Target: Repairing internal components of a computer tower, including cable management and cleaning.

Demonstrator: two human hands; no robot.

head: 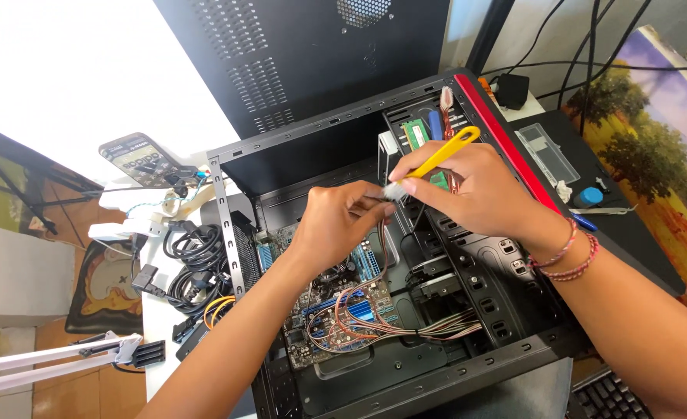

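A: Which surface do we see carrying everything?
B: A white counter point(153, 310). On it we see the open black computer case point(405, 256) lying on its side, a phone point(138, 161) at the far left, and a coil of black cables point(196, 268) just beside the case.
A: And to the right?
B: We note a clear plastic cover point(547, 153), a blue cap point(589, 196), and a black keyboard point(607, 397) at the near edge.

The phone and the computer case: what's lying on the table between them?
In the head view, a tangle of white cables lies between the phone and the case, with coiled black cables just below.
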